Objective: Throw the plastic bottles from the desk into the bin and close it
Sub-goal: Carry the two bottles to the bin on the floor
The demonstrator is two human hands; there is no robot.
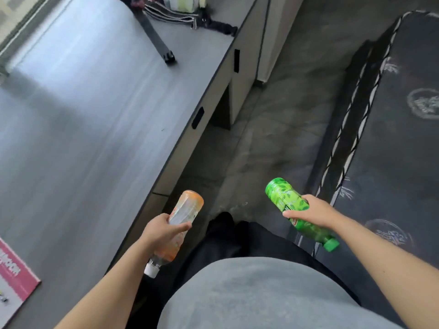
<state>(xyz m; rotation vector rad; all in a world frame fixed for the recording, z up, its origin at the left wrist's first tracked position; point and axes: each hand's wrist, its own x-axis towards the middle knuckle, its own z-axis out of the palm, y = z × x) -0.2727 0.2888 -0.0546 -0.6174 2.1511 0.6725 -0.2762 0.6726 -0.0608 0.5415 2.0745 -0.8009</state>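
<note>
My left hand (159, 231) grips an orange-labelled clear plastic bottle (187, 207) around its middle. Its white cap points back toward me and its base points forward, just off the desk's front edge. My right hand (313, 213) holds a green plastic bottle (282, 193) the same way, green cap toward me, over the floor beside the dark mattress. Both bottles are in the air, apart from each other. No bin is in view.
The grey desk (95, 119) fills the left side, with a black tripod leg (154, 36) and straps at its far end and a pink booklet (14, 274) at its near left. A dark patterned mattress (392, 129) lies on the right. Grey floor (273, 129) runs between them.
</note>
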